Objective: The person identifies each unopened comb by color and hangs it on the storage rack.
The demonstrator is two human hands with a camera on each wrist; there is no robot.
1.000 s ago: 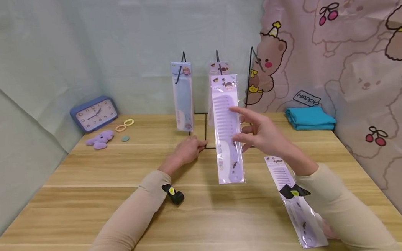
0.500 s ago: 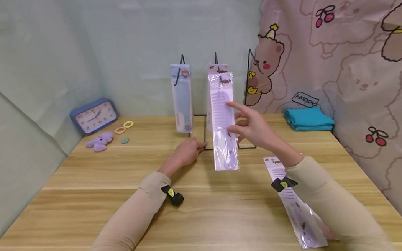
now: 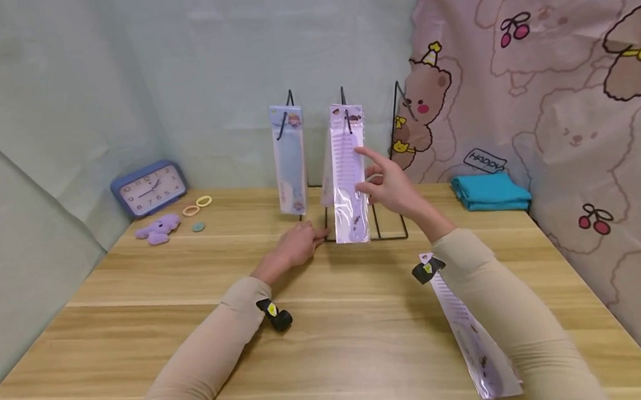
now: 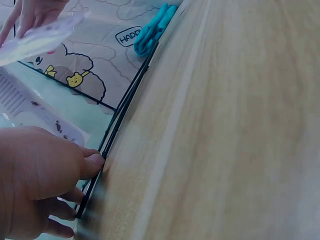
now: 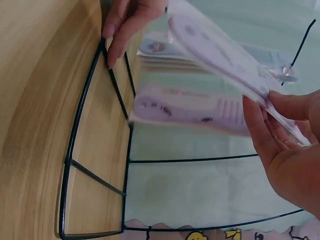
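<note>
A black wire rack [image 3: 393,235] with three hooks stands at the back of the wooden table. My right hand [image 3: 374,175] pinches a packaged purple comb [image 3: 348,180] and holds its top at the middle hook, in front of another package that hangs there. In the right wrist view the right hand's fingers [image 5: 265,135] grip the purple comb package [image 5: 220,52]. My left hand [image 3: 303,238] rests on the rack's base wire [image 4: 125,112], and its fingers [image 5: 117,30] press down on the rack base [image 5: 75,150]. A blue comb package [image 3: 288,159] hangs on the left hook.
Another purple comb package [image 3: 474,337] lies on the table under my right forearm. A folded teal cloth [image 3: 491,191] sits at the back right. A blue clock [image 3: 149,187], a purple plush [image 3: 157,228] and hair ties [image 3: 196,204] lie at the back left. A bear-print curtain closes the right side.
My right hand has carried the purple comb package up and away from me, to the rack's middle hook. The left hand has stayed on the rack's base.
</note>
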